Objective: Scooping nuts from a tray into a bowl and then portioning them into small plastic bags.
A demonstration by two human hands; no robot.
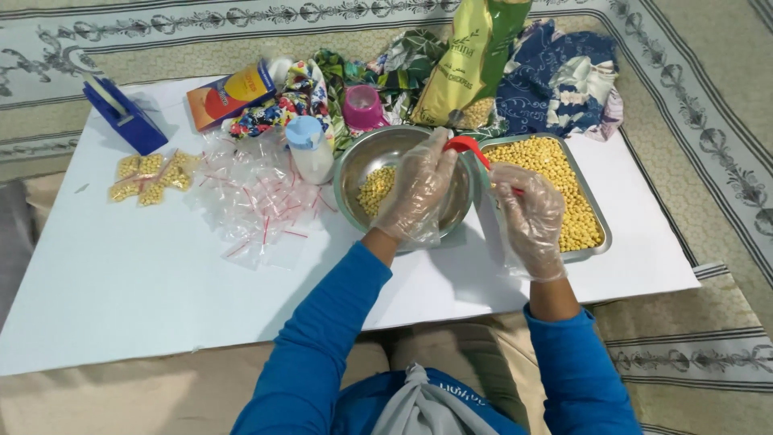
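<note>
Head view: we're mid-scoop, left hand [419, 189] pinching the red scoop [467, 147] over the round bowl [354, 161], right hand [527, 217] pinching a small clear bag [493, 229] open below it. Next we'd guess tipping peas [555, 185] in carefully.

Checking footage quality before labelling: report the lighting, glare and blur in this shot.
Head view: even, soft light with only faint shadows on the white board; bright glare inside the round steel bowl; the clear gloves on the left hand and right hand shine slightly; the red scoop is a little soft; edges bend slightly.
</note>
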